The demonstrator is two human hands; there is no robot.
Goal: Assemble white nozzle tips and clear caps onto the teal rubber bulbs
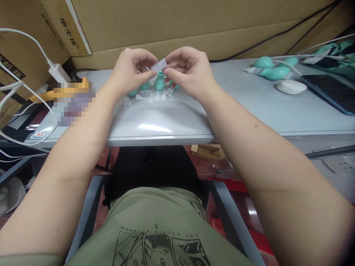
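Note:
My left hand (135,67) and my right hand (191,72) meet above the back of the table, fingers pinched on either side of a small translucent plastic packet (159,65). What is inside the packet is too small to tell. Just below it stands a glossy teal bottle-shaped piece (159,82) with a narrow open neck, upright. More teal pieces (144,85) sit beside it, partly covered by my hands. In front are several small white cones (156,97), a clear plastic piece (145,93) and a translucent cap-like piece (127,102).
On the right lie teal rounded pieces (273,72), a white oval case (291,87) and a dark tablet-like slab (331,92). White cables and a charger (58,73) occupy the left, near a yellow object (74,88). Cardboard (177,27) walls the back.

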